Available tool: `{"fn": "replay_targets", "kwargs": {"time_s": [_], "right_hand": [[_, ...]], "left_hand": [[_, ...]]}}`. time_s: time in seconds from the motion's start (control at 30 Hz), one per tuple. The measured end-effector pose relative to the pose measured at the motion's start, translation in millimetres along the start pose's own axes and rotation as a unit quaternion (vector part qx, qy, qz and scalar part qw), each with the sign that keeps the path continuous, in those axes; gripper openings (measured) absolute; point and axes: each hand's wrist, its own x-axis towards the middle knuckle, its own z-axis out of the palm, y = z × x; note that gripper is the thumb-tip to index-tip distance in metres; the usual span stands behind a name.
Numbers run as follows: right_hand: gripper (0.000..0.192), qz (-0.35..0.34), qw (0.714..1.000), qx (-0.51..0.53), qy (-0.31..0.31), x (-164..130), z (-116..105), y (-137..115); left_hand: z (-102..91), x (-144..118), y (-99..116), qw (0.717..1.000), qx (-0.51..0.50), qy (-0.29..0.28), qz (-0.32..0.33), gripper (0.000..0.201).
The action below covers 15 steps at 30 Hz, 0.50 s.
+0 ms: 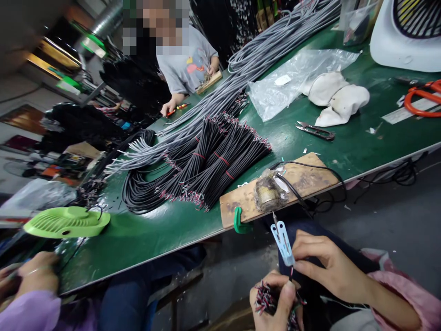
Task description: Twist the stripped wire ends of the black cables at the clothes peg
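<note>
Pinching a pale blue clip [282, 241] between thumb and fingers, the right hand [327, 269] keeps its grip closed on the clip's lower end, just above the left hand [277, 301]. The left hand's grip is clenched around a bundle of red, white and black wire ends [264, 298], held below the worktop [155, 230] edge. Just beyond the clip, a wooden board [306, 177] lies on the green worktop with a green clamp [239, 223] at its near edge. Black cable bundles [206, 170] lie further back, and another person's hand [34, 271] rests at the far left.
</note>
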Motion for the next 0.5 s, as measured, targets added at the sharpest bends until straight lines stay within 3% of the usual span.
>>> {"fn": "replay_targets", "kwargs": {"time_s": [0.1, 0.2, 0.33, 0.5], "right_hand": [[0.019, -0.031, 0.999, 0.008, -0.014, 1, 0, -2], [0.020, -0.044, 0.999, -0.002, -0.007, 0, 3, -2], [0.025, -0.025, 1.000, 0.017, -0.005, -2, 7, -3], [0.031, 0.064, 0.984, 0.156, -0.059, -4, 9, 1]], "left_hand": [[1.0, -1, 1, 0.998, -0.059, 0.002, -0.024, 0.033], [1.3, 0, 2, 0.998, -0.056, -0.011, -0.016, 0.031], [0.3, 5, 3, 0.997, 0.023, -0.018, 0.070, 0.026], [-2.2, 10, 6, 0.981, 0.090, -0.027, 0.170, 0.023]]}}
